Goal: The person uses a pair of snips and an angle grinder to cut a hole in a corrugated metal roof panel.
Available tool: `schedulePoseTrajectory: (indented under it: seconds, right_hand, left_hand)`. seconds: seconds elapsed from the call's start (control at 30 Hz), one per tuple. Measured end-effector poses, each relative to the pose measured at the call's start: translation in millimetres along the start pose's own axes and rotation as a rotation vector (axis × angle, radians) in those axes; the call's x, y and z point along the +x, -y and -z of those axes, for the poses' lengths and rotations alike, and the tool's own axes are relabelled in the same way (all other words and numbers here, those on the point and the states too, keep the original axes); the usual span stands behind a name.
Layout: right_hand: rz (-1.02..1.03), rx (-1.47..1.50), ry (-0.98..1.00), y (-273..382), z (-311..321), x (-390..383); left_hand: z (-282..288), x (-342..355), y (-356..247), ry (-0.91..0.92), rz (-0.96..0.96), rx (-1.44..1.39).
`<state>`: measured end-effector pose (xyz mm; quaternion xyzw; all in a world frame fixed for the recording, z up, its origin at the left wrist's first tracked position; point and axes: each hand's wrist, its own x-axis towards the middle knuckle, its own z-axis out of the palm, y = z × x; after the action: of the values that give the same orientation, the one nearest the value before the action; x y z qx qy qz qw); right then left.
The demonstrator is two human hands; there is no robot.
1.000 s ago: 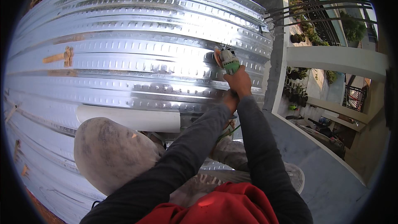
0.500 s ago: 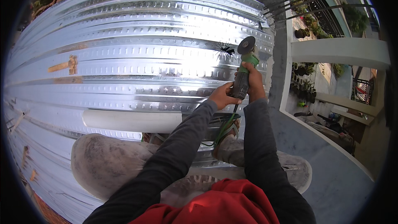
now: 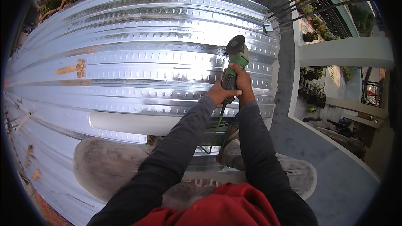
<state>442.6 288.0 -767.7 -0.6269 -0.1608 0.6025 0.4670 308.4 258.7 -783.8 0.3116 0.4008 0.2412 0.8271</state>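
Metal decking [image 3: 146, 73]: shiny ribbed sheets fill most of the frame from the left rim to right of centre, beneath your tool.
Grey wall [image 3: 331, 155]: a smooth surface runs down the lower right of the frame, beside the decking.
White pipe [image 3: 130, 121]: lies lengthwise left of centre, just above your bent knee in the frame.
Angle grinder [image 3: 229, 81]: green and dark-bodied, tilted slightly right just right of centre, held in both your hands.
Right hand [image 3: 243, 83]: your grip is closed around the body's right side, thumb up on the green part.
Left hand [image 3: 219, 93]: your grip is closed around the dark lower body, thumb across it toward your right hand.
Hammer-shaped brown piece [image 3: 69, 69]: lies on the decking, left of the frame.
Grinder disc [image 3: 235, 45]: dark and round, at the tool's upper end.
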Motion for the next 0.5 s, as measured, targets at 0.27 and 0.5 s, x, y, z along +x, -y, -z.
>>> schedulePoseTrajectory:
  seconds: [0.27,0.5]
  right_hand:
    - [0.133,0.136,0.123,-16.6,-116.7,5.4]
    - [0.232,-0.537,0.494,-38.3,-114.9,-23.6]
  left_hand:
    - [106.3,-28.1,-101.7,0.157,0.236,0.448]
    - [137.5,-101.4,-121.2,-0.197,0.279,0.519]
